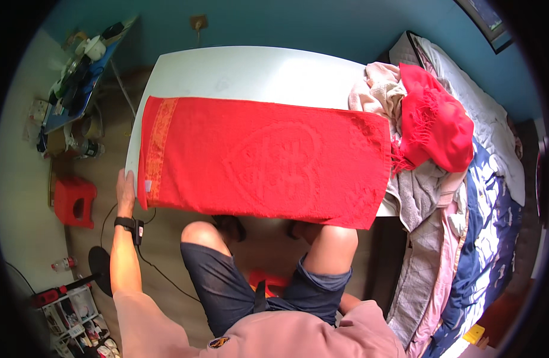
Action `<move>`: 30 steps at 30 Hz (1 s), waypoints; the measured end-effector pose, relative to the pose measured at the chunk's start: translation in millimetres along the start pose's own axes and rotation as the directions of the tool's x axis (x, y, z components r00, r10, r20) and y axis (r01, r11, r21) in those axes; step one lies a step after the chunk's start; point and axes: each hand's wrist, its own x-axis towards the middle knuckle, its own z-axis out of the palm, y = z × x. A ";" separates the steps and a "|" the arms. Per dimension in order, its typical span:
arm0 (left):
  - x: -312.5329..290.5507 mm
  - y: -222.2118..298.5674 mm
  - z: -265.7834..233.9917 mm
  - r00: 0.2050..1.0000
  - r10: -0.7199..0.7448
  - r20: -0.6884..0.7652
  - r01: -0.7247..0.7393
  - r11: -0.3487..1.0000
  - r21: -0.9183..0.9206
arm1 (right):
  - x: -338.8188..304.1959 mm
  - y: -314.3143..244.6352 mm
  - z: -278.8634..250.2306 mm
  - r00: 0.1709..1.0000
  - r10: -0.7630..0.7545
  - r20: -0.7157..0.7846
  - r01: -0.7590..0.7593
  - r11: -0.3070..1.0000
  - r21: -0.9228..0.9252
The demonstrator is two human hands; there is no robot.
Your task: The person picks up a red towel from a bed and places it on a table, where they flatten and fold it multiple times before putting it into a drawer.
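A red towel (274, 158) lies spread across the white table (250, 71), with a raised heart pattern in its middle and an orange patterned band near its left end. Its near edge hangs over the table's front edge. My left hand (125, 188) is at the table's left front corner, beside the towel's left end. Its fingers are stretched out and nothing shows in them; a black band is round the wrist. Low on the right, a bit of my right arm (348, 303) shows beside my thigh, and the hand itself is hidden.
A heap of towels with a red fringed scarf (432, 119) covers the table's right end. Beyond it is a bed with blue bedding (486, 227). To the left are a red stool (75, 201), a cluttered blue folding table (77, 113) and a cable (161, 271) on the floor.
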 end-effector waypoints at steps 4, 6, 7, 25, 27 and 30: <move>-11.7 22.8 18.3 0.997 0.022 -0.080 -0.010 0.989 0.146 | -13.5 -6.0 -9.3 0.998 0.023 -0.052 -0.021 0.999 0.038; -17.3 21.2 15.2 0.984 0.071 -0.164 -0.023 0.961 0.276 | -17.3 -12.3 -11.3 0.997 0.038 -0.060 -0.036 0.998 0.047; -16.3 17.7 14.3 0.982 0.073 -0.172 -0.020 0.955 0.295 | -19.0 -15.1 -14.2 0.997 0.049 -0.065 -0.046 0.998 0.050; -20.5 22.4 13.5 0.965 0.165 -0.203 -0.089 0.936 0.340 | 78.2 -80.3 14.6 0.999 0.025 -0.040 -0.020 0.991 0.135; -18.8 24.4 14.6 0.968 0.150 -0.202 -0.071 0.933 0.354 | 82.3 -78.4 16.9 0.999 -0.004 -0.037 0.009 0.990 0.144; -14.8 18.3 22.2 0.975 0.122 -0.187 -0.045 0.927 0.372 | 86.3 -74.8 19.8 0.999 -0.030 -0.030 0.033 0.991 0.128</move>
